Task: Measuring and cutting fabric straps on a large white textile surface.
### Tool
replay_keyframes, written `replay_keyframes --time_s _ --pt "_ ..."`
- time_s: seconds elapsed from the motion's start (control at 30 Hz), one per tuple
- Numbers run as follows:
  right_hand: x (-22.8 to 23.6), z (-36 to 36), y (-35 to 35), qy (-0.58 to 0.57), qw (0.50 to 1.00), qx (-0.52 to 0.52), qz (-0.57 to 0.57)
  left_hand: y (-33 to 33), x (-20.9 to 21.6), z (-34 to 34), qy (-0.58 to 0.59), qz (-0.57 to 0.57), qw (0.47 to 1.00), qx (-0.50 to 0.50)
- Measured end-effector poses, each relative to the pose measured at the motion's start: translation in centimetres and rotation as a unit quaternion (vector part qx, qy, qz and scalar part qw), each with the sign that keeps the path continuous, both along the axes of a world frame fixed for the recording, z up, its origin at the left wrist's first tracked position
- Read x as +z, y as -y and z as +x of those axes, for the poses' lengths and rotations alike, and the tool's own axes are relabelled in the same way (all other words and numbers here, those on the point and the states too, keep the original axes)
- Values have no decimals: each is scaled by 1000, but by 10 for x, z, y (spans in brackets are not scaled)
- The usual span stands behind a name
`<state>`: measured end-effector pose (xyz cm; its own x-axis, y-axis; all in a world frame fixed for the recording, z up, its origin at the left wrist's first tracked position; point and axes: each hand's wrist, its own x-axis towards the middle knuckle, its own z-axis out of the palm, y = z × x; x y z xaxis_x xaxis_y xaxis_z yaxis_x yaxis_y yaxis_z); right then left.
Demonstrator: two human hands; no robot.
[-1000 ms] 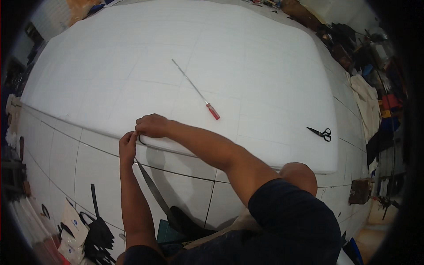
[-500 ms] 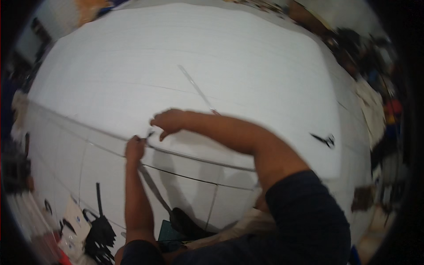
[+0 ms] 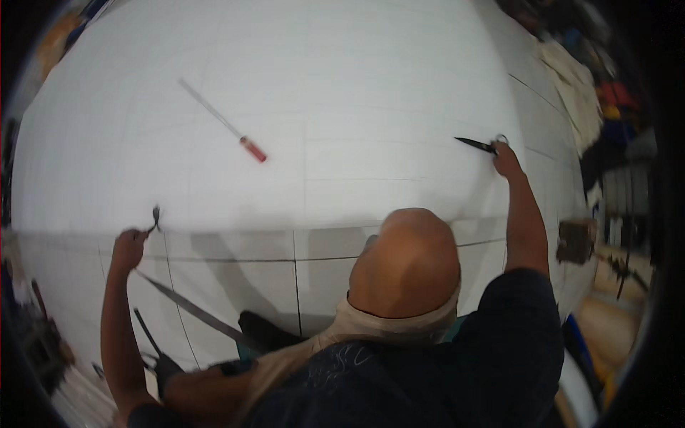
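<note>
My left hand [image 3: 128,248] is closed on a grey strap [image 3: 196,312] at the near edge of a large white sheet [image 3: 371,85]. A short dark end [image 3: 156,216] pokes up past its fingers over the sheet; the rest of the strap trails down to the right, toward my legs. Far to the right, my right hand [image 3: 507,160] has its fingers on the handles of black scissors [image 3: 474,144], whose blades point left. On the sheet between the hands, farther away, lies a long thin metal tool with a red handle [image 3: 254,150].
White floor tiles [image 3: 325,282] border the sheet's near side. My bare knee [image 3: 407,264] rises close to that edge. A brown block [image 3: 575,241] stands at the right, and beige cloth [image 3: 571,82] is heaped beyond it. Dark cut pieces lie at lower left.
My right hand has left the spot beside my left hand and reached right to the scissors, taking hold of their handles. My left hand still holds the strap. The view has turned right.
</note>
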<state>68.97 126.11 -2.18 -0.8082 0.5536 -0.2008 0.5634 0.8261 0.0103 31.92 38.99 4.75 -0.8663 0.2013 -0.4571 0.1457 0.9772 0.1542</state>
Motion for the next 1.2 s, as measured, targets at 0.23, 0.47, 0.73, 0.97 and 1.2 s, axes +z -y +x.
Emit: replay_keyframes --time_s 0.23,0.47,0.73,0.97,1.2 --pt "20 37 -43 -33 993 -62 -91 -3 -14 5 -62 45 997 -12" --pt "29 19 -42 80 995 49 20 -3 -11 28 -30 63 994 83" --pt "10 29 -70 109 993 -11 -38 8 -28 35 -59 86 994 21" --pt "35 72 -18 92 961 -210 -157 3 -27 30 -43 144 988 25" --pt "16 83 4 51 965 -224 -124 6 -10 26 11 174 981 84"
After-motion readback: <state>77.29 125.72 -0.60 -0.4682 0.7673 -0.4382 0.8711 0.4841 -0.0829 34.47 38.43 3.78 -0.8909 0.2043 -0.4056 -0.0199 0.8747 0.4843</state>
